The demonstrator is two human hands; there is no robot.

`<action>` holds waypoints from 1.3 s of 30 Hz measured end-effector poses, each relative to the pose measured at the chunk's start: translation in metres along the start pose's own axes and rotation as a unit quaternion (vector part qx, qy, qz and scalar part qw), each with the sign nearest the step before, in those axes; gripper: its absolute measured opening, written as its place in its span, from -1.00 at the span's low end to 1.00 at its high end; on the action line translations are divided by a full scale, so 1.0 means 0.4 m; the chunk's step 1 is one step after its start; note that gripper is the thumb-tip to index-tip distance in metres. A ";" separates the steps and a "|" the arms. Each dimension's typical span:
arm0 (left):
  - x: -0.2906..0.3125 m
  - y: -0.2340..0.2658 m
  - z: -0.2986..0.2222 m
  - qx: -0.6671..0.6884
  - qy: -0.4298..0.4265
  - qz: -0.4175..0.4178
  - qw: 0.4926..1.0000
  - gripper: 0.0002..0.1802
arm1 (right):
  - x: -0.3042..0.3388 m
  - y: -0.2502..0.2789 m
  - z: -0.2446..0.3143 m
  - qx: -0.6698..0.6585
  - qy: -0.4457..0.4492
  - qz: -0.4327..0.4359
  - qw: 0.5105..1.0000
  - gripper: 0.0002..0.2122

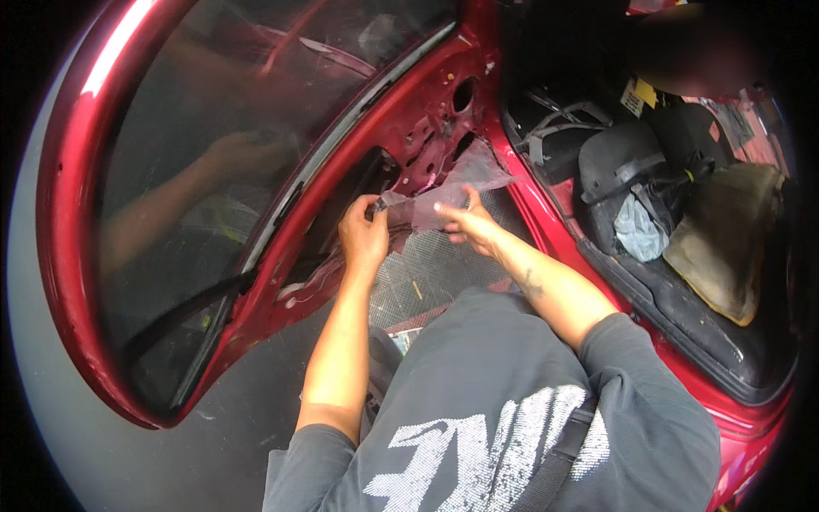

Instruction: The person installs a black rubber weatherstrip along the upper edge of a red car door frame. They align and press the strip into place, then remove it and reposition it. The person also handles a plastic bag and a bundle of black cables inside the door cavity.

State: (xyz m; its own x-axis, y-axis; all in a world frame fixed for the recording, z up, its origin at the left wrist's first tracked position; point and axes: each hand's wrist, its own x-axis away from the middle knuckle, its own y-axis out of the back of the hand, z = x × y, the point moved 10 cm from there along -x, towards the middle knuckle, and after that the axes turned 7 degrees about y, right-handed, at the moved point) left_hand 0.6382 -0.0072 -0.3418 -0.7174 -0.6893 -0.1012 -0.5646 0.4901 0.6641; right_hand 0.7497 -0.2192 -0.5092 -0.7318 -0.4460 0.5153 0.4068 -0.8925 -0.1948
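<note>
An open red car door [281,230] with its inner trim removed fills the left and middle of the view. A clear plastic sheet [465,175] hangs off the bare inner door panel [426,128]. My left hand [363,235] pinches the sheet's lower left edge. My right hand [469,224] grips the sheet from the right, fingers partly spread against it. Both hands sit close together just below the panel's holes.
The door window glass [222,145] reflects an arm. To the right is the car's stripped interior with a black seat frame [623,171], a crumpled grey bag [638,230] and a tan foam pad [725,239]. A textured floor mat [435,269] lies under my hands.
</note>
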 end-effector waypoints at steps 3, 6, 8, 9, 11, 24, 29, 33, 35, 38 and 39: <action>0.056 0.044 0.085 0.086 0.012 -0.033 0.996 -0.72 | -0.127 -0.018 0.077 -0.057 0.121 -0.022 0.991 -0.37; 0.147 0.016 0.396 0.244 0.166 -0.091 0.951 -0.61 | -0.235 -0.013 0.171 -0.041 0.157 0.011 0.987 -0.59; 0.222 -0.071 0.522 0.319 0.379 0.002 0.868 -0.64 | -0.237 -0.016 0.216 -0.077 0.139 0.040 0.986 -0.49; 0.215 -0.060 0.530 0.383 0.381 -0.021 0.841 -0.63 | -0.215 -0.033 0.242 -0.110 0.127 0.056 0.984 -0.43; 0.186 -0.078 0.556 0.511 0.382 -0.060 0.768 -0.62 | -0.189 -0.062 0.273 -0.092 0.129 0.112 0.981 -0.34; 0.109 -0.227 0.572 0.516 0.421 -0.103 0.739 -0.79 | -0.054 -0.174 0.269 0.266 0.446 0.192 0.833 -0.24; 0.213 -0.180 0.447 0.584 0.374 -0.082 0.716 -0.91 | 0.058 -0.282 0.288 0.435 0.520 0.255 0.689 -0.19; 0.226 -0.093 0.473 0.451 0.275 -0.086 0.845 -0.61 | 0.020 -0.492 0.300 0.555 0.524 0.364 0.534 -0.47; 0.221 -0.080 0.455 0.350 0.198 -0.071 0.913 -0.49 | 0.051 -0.572 0.325 0.553 0.528 0.376 0.524 -0.71; 0.221 -0.109 0.313 0.458 0.205 -0.081 0.861 -0.32 | 0.042 -0.654 0.295 0.617 0.474 0.390 0.493 -0.74; 0.217 -0.115 0.278 0.513 0.219 -0.107 0.823 -0.26 | 0.039 -0.672 0.293 0.612 0.475 0.388 0.499 -0.74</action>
State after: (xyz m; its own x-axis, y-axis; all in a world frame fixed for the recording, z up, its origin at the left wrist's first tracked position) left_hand 0.5566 -0.0302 -0.4636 -0.4674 -0.8347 0.2912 -0.8677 0.3701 -0.3317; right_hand 0.6930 0.0214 -0.3512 0.2129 -0.9751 -0.0614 0.3737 0.0232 0.9273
